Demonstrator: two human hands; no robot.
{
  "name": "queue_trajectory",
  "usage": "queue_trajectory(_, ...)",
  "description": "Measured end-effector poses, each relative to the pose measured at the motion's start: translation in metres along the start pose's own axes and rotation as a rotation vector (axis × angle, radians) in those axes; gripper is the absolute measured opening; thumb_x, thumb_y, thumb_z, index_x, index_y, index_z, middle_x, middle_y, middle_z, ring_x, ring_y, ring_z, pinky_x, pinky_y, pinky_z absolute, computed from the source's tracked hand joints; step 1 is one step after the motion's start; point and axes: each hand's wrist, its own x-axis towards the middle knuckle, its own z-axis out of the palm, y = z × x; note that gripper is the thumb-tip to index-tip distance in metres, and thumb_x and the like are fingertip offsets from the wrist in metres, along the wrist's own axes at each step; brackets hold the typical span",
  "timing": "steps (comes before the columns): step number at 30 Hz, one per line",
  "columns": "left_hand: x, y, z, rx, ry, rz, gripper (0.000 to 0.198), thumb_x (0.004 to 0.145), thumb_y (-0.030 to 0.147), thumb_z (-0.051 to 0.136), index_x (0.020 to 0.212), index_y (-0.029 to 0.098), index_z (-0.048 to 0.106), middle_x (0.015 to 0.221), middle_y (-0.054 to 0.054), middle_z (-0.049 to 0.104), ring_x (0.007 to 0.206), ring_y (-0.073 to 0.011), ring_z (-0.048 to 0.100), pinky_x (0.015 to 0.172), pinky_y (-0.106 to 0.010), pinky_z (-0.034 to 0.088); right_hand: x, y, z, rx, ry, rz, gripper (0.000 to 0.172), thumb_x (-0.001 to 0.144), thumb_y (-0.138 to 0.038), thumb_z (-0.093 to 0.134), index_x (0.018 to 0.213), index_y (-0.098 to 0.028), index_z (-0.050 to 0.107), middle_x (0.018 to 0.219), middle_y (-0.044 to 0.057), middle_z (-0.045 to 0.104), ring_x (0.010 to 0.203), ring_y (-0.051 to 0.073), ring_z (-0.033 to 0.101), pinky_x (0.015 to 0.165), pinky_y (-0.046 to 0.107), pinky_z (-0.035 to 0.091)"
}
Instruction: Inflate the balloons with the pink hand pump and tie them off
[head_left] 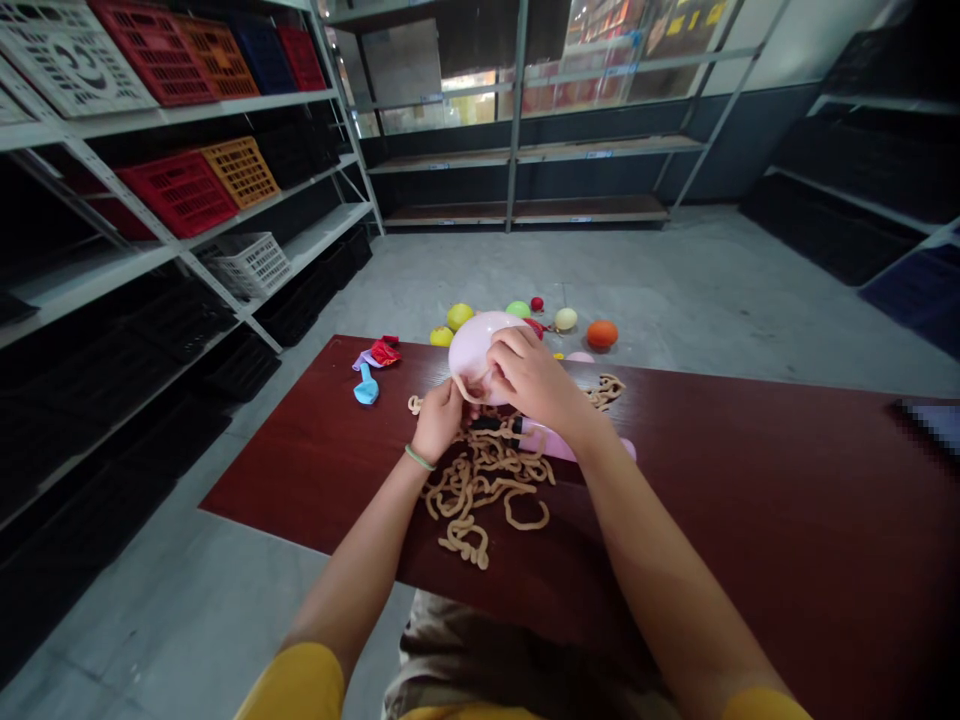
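Observation:
My right hand (529, 378) is closed around the neck end of an inflated pale pink balloon (480, 340) held just above the dark red table (750, 480). My left hand (439, 418), with a green band at the wrist, pinches a tan elastic string that loops up to the balloon's neck. Below both hands lies a tangle of tan curly strings (484, 485). A pink object (551, 440) with a black part lies under my right wrist.
Uninflated blue and red balloons (373, 368) lie at the table's far left. Several inflated balloons (600, 333) in yellow, green, red and orange sit on the concrete floor beyond. Metal shelves with coloured plastic crates (180, 190) line the left side.

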Motion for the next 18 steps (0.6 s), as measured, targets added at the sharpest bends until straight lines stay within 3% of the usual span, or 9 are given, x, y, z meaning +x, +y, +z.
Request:
queue_trajectory(3, 0.003, 0.002, -0.002, -0.249, -0.079, -0.102, 0.047, 0.087, 0.061, 0.054, 0.076, 0.016, 0.064, 0.064, -0.002, 0.061, 0.054, -0.0117, 0.054, 0.051, -0.024, 0.043, 0.000, -0.001, -0.002, 0.073, 0.026, -0.008, 0.013, 0.088, -0.013, 0.047, 0.090, -0.020, 0.058, 0.113, 0.011, 0.055, 0.113, 0.026, 0.050, 0.099, 0.045, 0.044)
queue_trajectory(9, 0.007, 0.003, -0.006, -0.469, -0.093, -0.129, 0.032, 0.077, 0.044, 0.073, 0.084, 0.014, 0.064, 0.065, 0.002, 0.058, 0.052, -0.0058, 0.049, 0.049, -0.017, 0.040, -0.004, 0.000, -0.004, 0.149, 0.051, 0.009, 0.012, 0.086, -0.013, 0.051, 0.084, -0.021, 0.060, 0.124, 0.009, 0.054, 0.122, 0.025, 0.050, 0.102, 0.046, 0.046)
queue_trajectory(13, 0.006, 0.003, -0.005, -0.410, -0.078, -0.084, 0.034, 0.079, 0.044, 0.071, 0.094, 0.015, 0.063, 0.070, 0.001, 0.061, 0.053, -0.0068, 0.050, 0.050, -0.019, 0.040, -0.004, 0.001, -0.004, 0.149, 0.052, 0.017, 0.014, 0.089, -0.017, 0.052, 0.082, -0.021, 0.063, 0.122, 0.009, 0.056, 0.121, 0.025, 0.051, 0.103, 0.046, 0.045)
queue_trajectory(18, 0.002, 0.004, -0.004, -0.214, -0.077, 0.003, 0.029, 0.082, 0.044, 0.068, 0.094, 0.018, 0.061, 0.070, 0.001, 0.062, 0.056, -0.0099, 0.054, 0.055, -0.022, 0.043, 0.000, 0.002, 0.006, 0.153, 0.118, 0.026, 0.020, 0.097, -0.023, 0.048, 0.100, -0.025, 0.067, 0.113, 0.007, 0.061, 0.113, 0.022, 0.054, 0.100, 0.043, 0.045)
